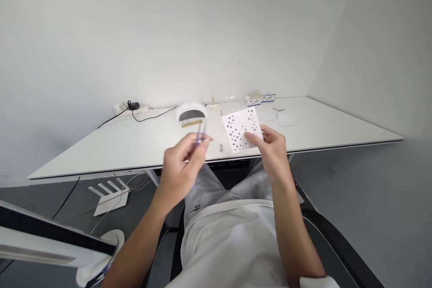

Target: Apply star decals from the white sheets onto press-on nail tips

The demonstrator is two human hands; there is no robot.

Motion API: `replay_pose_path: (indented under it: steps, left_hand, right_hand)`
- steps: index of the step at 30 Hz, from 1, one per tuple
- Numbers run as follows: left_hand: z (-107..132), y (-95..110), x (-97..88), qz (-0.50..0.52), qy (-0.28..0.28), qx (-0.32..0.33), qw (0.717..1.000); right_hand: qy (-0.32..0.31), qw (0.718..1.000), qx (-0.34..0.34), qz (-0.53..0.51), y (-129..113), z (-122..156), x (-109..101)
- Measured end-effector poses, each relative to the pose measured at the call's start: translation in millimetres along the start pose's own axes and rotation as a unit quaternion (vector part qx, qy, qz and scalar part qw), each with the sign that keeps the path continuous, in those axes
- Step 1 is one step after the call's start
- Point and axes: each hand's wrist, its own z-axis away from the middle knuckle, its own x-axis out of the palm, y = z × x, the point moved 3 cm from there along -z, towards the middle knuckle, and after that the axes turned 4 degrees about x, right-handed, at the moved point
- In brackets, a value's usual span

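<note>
My left hand point(182, 166) is closed in a pinch round a thin blue pair of tweezers point(200, 134), tips pointing up, held just in front of the table edge. My right hand point(272, 144) grips a white sheet point(241, 129) printed with several small dark star shapes, thumb on its lower right corner, held tilted above the table's front edge. The two hands are a short gap apart. A small metal piece point(221, 147) lies on the white table point(135, 141) between them.
A white domed nail lamp point(191, 110) with a gold strip point(192, 123) before it stands at the back, its cable running left to a plug point(133, 105). Small boxes point(259, 97) and white cards point(285, 119) lie back right. A router point(110, 195) sits on the floor.
</note>
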Motion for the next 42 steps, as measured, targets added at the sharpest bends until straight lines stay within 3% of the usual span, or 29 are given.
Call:
replay_pose_path:
  steps: [2,6,10,16,23,30,42]
  left_hand:
    - [6,2,13.9,-0.02,-0.065,-0.03,0.997]
    - [12,4,30.0,-0.071,-0.116,-0.037,0.99]
    - [14,1,33.6,-0.092,-0.119,-0.038,0.988]
    - [15,1,33.3,-0.101,-0.125,-0.034,0.986]
    - [10,-1,29.3,-0.136,-0.139,-0.041,0.98]
    - [11,-1,33.2,-0.165,-0.144,-0.032,0.975]
    - [13,-4,34.7,-0.188,-0.15,-0.047,0.97]
  right_hand:
    - [-0.028,0.999,0.011,-0.045,-11,16,18]
    - [-0.055,0.994,0.036,-0.089,-18,34,27]
    - [-0.078,0.992,0.04,-0.091,-19,40,27]
    - [-0.061,0.992,0.049,-0.096,-17,41,29]
    - [-0.174,0.971,0.128,-0.103,-12,36,36]
    - [-0.098,0.981,0.101,-0.135,-6,31,40]
    - [-0.066,0.984,0.081,-0.144,1,34,46]
